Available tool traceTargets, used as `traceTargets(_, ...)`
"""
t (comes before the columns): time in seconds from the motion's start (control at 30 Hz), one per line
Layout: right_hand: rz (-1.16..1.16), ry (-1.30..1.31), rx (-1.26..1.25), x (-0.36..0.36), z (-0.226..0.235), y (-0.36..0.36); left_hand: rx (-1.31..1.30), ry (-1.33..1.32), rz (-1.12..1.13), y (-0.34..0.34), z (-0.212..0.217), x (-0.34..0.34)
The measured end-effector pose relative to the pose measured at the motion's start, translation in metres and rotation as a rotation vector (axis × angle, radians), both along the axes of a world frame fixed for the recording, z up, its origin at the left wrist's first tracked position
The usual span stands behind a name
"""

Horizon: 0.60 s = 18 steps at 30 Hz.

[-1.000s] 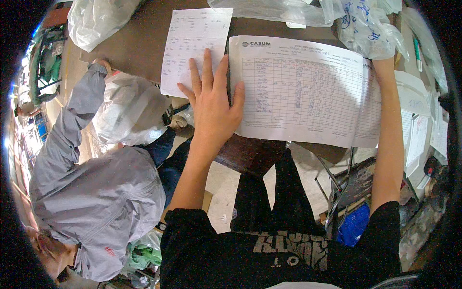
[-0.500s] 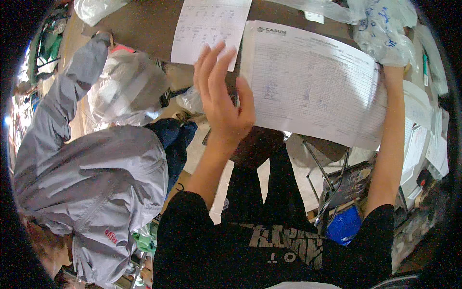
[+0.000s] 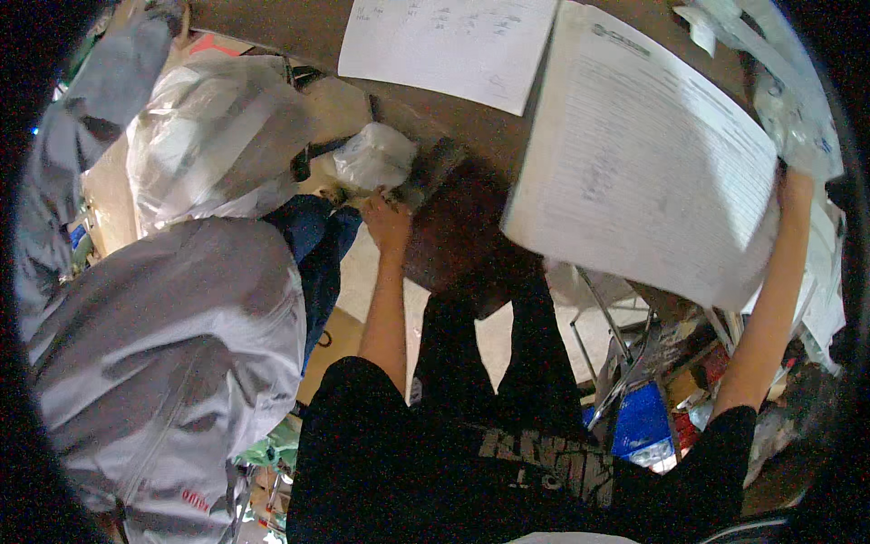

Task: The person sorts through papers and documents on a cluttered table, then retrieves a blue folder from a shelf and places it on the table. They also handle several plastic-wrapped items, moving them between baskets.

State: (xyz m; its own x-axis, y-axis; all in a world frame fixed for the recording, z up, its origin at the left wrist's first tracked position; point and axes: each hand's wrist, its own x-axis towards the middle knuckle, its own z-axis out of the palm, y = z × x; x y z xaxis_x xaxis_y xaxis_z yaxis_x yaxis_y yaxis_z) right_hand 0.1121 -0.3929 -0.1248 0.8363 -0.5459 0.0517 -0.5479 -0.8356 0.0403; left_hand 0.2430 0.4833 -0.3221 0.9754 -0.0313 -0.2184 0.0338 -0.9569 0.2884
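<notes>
1. Left hand (image 3: 388, 220) low, left of the dark brown seat (image 3: 462, 227). Fingers look bent, at the near edge of a small clear-plastic bundle (image 3: 373, 156). Blurred and small; cannot tell whether they touch or grip it.
2. Bundle: beyond the left hand, near side of the brown table (image 3: 281, 23). Probably light and soft, the film slippery. Contents not readable. Best hold: a gathered fold of film, or the whole body from both sides.
3. Right hand (image 3: 797, 186) out at the far right, by the right edge of the printed form (image 3: 634, 172). Its fingers run in under a crumpled clear plastic bag (image 3: 797, 136); how far open, or what they hold, cannot tell.
4. That bag: thin, limp, likely to slide; a bunched handful should hold better than a flat pinch.
5. Form: on the table's right, left edge curling up. Light and bendy, easily creased; take by opposite edges, flat.
6. Loose sheet (image 3: 444, 45) left of the form, flat, thinner-looking.
7. At left, a co-worker in a grey jacket (image 3: 181, 335), a large filled plastic bag (image 3: 217, 127) beyond.
</notes>
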Motion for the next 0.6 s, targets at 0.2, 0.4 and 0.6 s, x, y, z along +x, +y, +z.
traceTargets(0.2,-0.045,-0.085,0.041,-0.004,0.038,0.009,-0.219,0.64,0.278,0.074,-0.178,0.075)
traceTargets(0.4,-0.064,-0.169,-0.001,0.015,0.08,0.014,-0.277,0.575,0.151,0.101,-0.288,0.101)
traceTargets(0.6,-0.088,-0.212,0.004,0.019,0.088,0.027,-0.446,0.541,0.268,0.107,-0.373,0.126)
